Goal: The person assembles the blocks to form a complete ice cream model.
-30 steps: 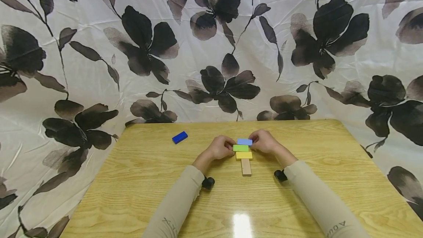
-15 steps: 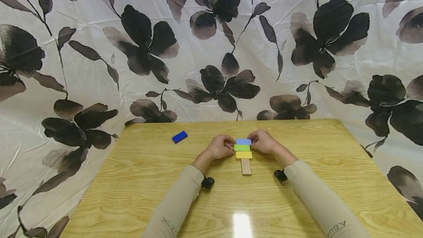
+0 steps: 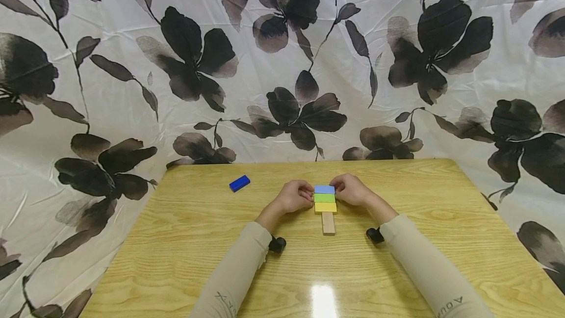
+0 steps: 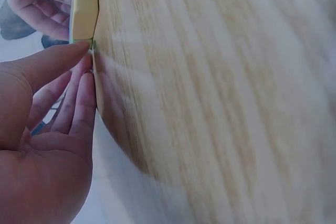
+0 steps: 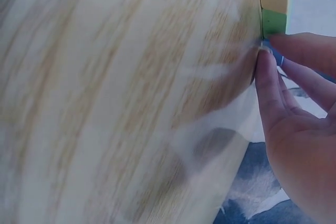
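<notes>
1. Done so far: light blue block (image 3: 324,189), green block (image 3: 324,198) and yellow block (image 3: 325,207) lie crosswise in a row, with tan block (image 3: 328,224) lengthwise at the near end.
2. Hands: left hand (image 3: 295,196) pinches green's left end; right hand (image 3: 351,190), light blue's right end.
3. Left out: dark blue block (image 3: 240,183) (untouched), well apart on the surface (image 3: 185,269).

Lt-blue blk (image 3: 324,189), grn blk (image 3: 324,198), yel blk (image 3: 325,207) crosswise, edge-to-edge, tan blk (image 3: 328,224) lengthwise nearest

Beige sleeves (image 3: 234,274) – dark lettering (image 3: 449,305) near forearms – black rounded devices (image 3: 278,245) at wrists.
</notes>
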### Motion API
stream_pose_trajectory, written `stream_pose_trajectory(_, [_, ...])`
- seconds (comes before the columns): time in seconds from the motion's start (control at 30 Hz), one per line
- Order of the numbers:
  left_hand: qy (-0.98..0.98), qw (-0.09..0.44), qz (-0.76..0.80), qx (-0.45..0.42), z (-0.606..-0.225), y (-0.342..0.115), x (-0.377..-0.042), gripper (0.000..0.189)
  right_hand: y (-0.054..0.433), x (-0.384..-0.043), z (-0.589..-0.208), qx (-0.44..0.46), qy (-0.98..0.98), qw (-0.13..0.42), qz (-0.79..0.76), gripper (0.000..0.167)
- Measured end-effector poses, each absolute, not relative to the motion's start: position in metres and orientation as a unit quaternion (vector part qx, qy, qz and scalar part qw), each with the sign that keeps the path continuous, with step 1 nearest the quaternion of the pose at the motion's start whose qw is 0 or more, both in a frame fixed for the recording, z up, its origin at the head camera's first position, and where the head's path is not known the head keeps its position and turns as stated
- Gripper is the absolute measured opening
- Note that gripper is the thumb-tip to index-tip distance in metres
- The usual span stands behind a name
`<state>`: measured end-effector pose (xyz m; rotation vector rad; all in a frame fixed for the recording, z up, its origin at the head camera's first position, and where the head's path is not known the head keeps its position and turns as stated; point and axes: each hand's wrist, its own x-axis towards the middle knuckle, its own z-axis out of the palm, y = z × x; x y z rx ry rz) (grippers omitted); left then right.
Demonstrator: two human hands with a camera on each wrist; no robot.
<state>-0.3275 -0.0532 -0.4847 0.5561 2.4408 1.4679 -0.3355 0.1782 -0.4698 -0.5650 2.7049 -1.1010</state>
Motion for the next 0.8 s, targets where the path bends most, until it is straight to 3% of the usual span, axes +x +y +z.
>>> stream_pose_trajectory(0.8, [0.858, 0.110, 0.461, 0.199, -0.4811, -0.0508, -0.3276, 0.051, 0.1775, -0.3344, -0.4694, -0.198, 0.906, 0.075, -0.367, 0.027])
